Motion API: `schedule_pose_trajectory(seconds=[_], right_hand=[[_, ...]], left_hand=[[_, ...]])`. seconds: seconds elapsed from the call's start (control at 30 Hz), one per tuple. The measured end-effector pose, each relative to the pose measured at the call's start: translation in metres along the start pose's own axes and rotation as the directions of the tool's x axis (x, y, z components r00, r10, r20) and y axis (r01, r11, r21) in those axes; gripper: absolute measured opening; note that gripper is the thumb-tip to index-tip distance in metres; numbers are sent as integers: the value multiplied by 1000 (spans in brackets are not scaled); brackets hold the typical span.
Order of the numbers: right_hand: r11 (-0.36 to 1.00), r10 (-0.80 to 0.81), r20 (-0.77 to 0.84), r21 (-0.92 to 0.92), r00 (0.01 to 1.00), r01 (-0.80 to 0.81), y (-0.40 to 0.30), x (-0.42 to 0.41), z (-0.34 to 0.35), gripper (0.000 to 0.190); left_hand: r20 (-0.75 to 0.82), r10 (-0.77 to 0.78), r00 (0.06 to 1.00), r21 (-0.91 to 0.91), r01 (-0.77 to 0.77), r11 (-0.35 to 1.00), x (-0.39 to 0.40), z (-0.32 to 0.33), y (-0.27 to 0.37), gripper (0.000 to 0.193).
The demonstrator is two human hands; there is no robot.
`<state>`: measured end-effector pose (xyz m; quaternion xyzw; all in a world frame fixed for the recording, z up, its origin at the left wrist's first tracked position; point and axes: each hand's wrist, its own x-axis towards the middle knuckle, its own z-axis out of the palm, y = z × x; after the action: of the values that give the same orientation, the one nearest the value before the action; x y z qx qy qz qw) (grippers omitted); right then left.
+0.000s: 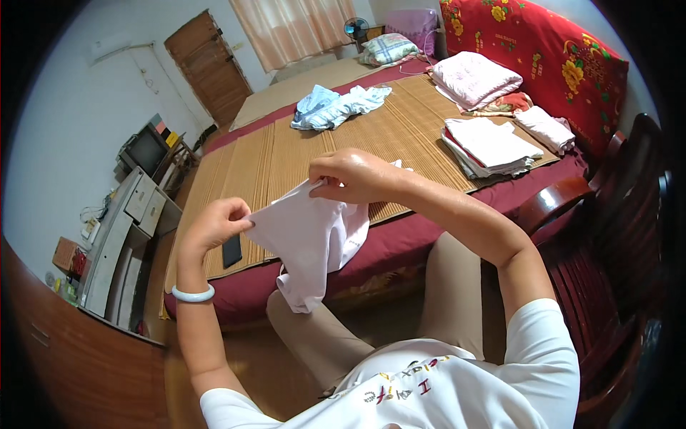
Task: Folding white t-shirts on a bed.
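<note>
A pale pinkish-white garment [300, 225] with small writing hangs stretched between my hands, over the near edge of the bed. My left hand [220, 222], with a pale bangle at the wrist, pinches one corner of it. Higher up and to the right, my right hand [340, 177] pinches the fabric between thumb and fingers. The lower part of the garment droops towards my knee, and another part lies over the mat's edge. Beside my left hand, a dark phone [232, 251] lies on the bamboo mat [241, 171].
Light blue clothes [337, 107] lie crumpled on the mat. A folded stack of clothes [487, 145], a rolled white cloth [545, 128] and a folded quilt [476, 79] are at the right. A wooden chair [584, 268] stands close on my right, a desk [120, 241] at the left.
</note>
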<state>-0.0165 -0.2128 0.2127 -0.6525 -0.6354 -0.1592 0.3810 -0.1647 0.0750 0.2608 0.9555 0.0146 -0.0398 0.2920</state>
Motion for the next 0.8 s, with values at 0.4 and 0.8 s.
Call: schedule_pose_trajectory(seconds=[0.4, 0.8], right_hand=[[990, -86, 87, 123, 992, 75, -18, 27, 9, 18], [995, -102, -71, -17, 992, 101, 20, 14, 14, 35]], left_hand=[[-199, 344, 918, -151, -376, 914, 33, 72, 65, 41], [-239, 395, 887, 102, -381, 919, 42, 84, 110, 34]])
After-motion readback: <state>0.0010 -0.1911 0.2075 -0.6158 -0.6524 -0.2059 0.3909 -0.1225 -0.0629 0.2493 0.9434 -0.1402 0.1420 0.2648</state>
